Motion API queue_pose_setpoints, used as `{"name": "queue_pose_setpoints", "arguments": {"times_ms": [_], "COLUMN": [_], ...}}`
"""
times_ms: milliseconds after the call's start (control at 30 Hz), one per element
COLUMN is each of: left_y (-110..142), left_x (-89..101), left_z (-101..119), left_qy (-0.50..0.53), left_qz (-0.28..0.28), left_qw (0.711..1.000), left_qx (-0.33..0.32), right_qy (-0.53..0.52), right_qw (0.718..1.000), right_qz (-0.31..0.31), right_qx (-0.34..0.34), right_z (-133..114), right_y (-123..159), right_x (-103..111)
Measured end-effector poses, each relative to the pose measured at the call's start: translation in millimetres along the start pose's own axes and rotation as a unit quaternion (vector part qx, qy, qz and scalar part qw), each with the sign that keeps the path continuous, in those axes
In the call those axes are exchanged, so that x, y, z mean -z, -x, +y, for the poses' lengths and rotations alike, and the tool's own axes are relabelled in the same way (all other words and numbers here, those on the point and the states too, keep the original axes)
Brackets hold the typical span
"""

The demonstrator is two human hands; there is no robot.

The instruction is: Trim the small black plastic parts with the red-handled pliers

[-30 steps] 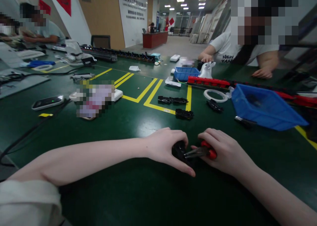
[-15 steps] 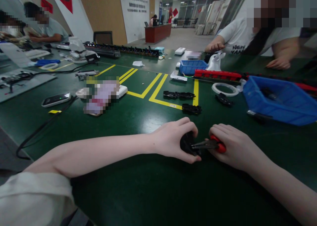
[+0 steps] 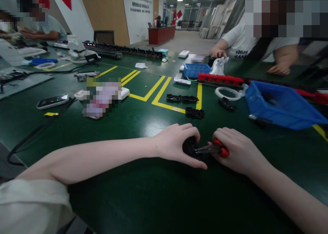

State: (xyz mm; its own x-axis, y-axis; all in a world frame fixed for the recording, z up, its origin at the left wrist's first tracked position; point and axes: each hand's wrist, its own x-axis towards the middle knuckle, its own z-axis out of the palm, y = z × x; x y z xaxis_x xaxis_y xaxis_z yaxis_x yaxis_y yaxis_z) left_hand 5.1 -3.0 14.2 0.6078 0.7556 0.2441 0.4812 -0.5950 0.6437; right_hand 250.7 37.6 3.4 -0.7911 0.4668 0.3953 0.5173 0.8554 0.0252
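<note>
My left hand point(image 3: 179, 143) is wrapped round a small black part point(image 3: 189, 147), much of it hidden by the palm and fingers. In my right hand point(image 3: 232, 150) is a pair of pliers with red handles point(image 3: 221, 148). The slim metal jaws point left and reach the black part near my left thumb; whether they clamp it I cannot tell. Beyond my hands, a black part point(image 3: 195, 113) lies on the yellow tape corner, and a longer black part point(image 3: 182, 98) rests inside the taped outline.
To the right stands a blue bin point(image 3: 287, 105) with dark pieces inside. A white ring point(image 3: 227, 93) and another black part point(image 3: 227, 104) lie beside it. A phone point(image 3: 101, 100) and a small device point(image 3: 53, 101) are at left. Another person's hand point(image 3: 279, 68) rests across the table point(image 3: 143, 199).
The view has shifted slightly. My left thumb sticks out straighter from the black part. The pliers stay at the part in much the same pose.
</note>
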Motion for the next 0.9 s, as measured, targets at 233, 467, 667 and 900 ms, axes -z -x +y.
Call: {"name": "queue_pose_setpoints", "arguments": {"times_ms": [233, 467, 667, 900], "left_y": [1.1, 1.2, 2.1, 6.3], "left_x": [-1.6, -3.8, -6.0, 1.2], "left_z": [0.3, -1.9, -6.0, -0.5], "left_qy": [-0.021, -0.082, -0.116, -0.076], "left_qz": [0.017, 0.003, -0.016, 0.061], "left_qw": [1.0, 0.996, 0.993, 0.995], "left_qx": [0.007, 0.026, 0.019, 0.022], "right_qy": [0.015, 0.064, 0.057, 0.006], "right_qw": [1.0, 0.997, 0.998, 0.994], "right_qz": [-0.01, -0.043, -0.022, 0.012], "right_qx": [-0.016, -0.025, -0.03, -0.112], "right_z": [-1.4, -3.2, -1.6, 3.4], "right_y": [0.3, -2.0, 1.2, 4.8], "right_x": [1.7, 4.9, 3.9, 2.1]}}
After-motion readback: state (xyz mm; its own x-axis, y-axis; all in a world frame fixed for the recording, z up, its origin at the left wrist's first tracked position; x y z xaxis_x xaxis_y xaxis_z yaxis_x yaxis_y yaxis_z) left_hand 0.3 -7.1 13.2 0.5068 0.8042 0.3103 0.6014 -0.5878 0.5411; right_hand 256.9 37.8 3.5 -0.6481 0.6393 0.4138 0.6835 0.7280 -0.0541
